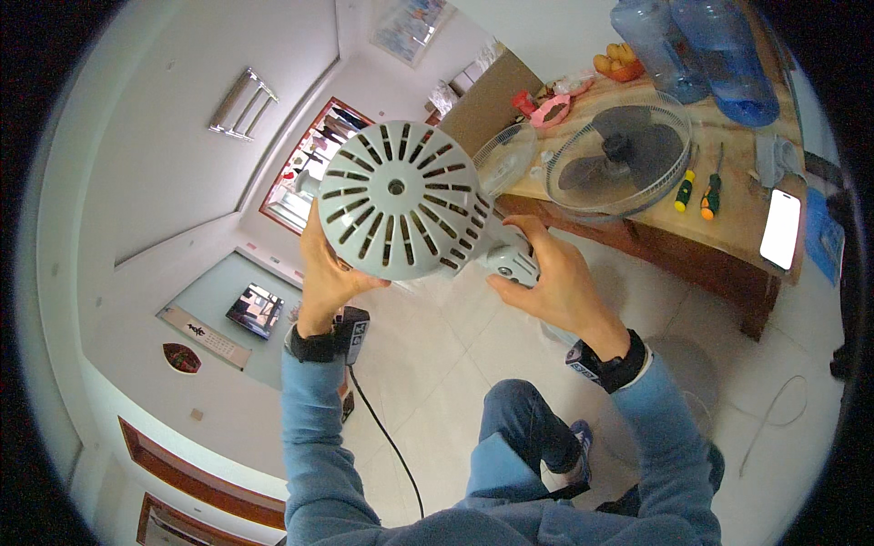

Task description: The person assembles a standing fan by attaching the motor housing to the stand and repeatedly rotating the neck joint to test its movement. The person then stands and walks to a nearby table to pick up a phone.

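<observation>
A pale grey fan motor housing [397,232], round with radial vent slots, is held up in front of me. My left hand [330,268] grips its left side, the thumb along the lower rim and the other fingers partly hidden behind it. My right hand [566,284] is closed around the grey neck joint [512,261] at the housing's lower right, thumb below and fingers above. Dark straps with small devices circle both wrists. On the wooden table [674,235] to the right lies a fan grille [675,186] with dark fan blades [583,173] in it.
Two screwdrivers, one yellow-tipped [685,192] and one orange-tipped [711,197], lie beside the grille. A phone [780,229] rests at the table's near right corner. Large blue water bottles [733,68], a fruit bowl [623,71] and a pink dish [552,112] stand farther back.
</observation>
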